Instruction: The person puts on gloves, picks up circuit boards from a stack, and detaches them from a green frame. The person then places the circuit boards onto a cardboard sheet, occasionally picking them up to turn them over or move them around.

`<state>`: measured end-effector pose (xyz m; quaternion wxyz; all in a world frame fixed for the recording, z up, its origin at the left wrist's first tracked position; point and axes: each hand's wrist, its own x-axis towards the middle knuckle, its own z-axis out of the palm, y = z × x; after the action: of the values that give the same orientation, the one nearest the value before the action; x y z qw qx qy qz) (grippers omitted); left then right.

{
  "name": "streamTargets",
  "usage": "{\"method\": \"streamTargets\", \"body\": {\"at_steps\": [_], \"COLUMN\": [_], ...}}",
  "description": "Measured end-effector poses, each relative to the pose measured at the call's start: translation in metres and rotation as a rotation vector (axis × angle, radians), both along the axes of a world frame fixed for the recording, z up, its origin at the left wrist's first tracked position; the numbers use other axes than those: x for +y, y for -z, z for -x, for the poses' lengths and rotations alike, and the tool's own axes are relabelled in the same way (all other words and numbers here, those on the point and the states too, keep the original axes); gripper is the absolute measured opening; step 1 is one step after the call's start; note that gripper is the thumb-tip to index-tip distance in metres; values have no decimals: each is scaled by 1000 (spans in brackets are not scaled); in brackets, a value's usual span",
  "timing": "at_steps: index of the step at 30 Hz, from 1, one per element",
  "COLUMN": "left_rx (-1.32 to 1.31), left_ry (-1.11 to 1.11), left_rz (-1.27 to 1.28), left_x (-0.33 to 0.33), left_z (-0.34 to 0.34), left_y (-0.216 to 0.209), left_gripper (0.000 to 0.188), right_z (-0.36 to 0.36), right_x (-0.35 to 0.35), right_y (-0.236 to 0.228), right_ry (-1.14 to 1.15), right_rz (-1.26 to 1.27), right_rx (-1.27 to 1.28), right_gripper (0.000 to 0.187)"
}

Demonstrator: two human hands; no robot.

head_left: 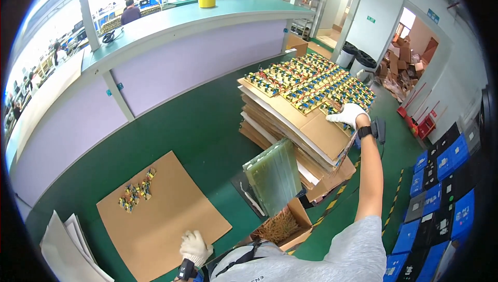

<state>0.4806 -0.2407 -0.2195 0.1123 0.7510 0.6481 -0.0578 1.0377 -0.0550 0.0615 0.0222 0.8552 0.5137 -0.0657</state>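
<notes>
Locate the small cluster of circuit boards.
Lower left in the head view, the small cluster lies on the brown cardboard sheet, ahead of the left hand.

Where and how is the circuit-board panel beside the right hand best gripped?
Probably by its near edge, from the person's side: the circuit-board panel lies flat, components crowd its top, and bare cardboard leaves that edge open to the right hand.

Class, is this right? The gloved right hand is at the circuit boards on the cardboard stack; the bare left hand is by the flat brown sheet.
Not bare: the head view shows the left hand in a pale glove, by the flat sheet. The gloved right hand is at the circuit boards on the cardboard stack.
</notes>
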Motion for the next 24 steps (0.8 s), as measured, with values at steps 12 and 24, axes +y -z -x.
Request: {"method": "streamTargets", "body": {"at_steps": [12, 24], "left_rx": [348, 213], "left_ry": [306, 177], "left_rz": [-79, -157], "left_x": [3, -12], "left_z": [-27, -6], "left_y": [17, 6], "left_gripper": [7, 38], "right_z": [38, 170], "right_x": [-24, -130], "right_y": [0, 177], "right_ry": [-127, 128], "right_rz": [-300, -610], "right_rx": [472, 686], "right_gripper": [34, 42]}}
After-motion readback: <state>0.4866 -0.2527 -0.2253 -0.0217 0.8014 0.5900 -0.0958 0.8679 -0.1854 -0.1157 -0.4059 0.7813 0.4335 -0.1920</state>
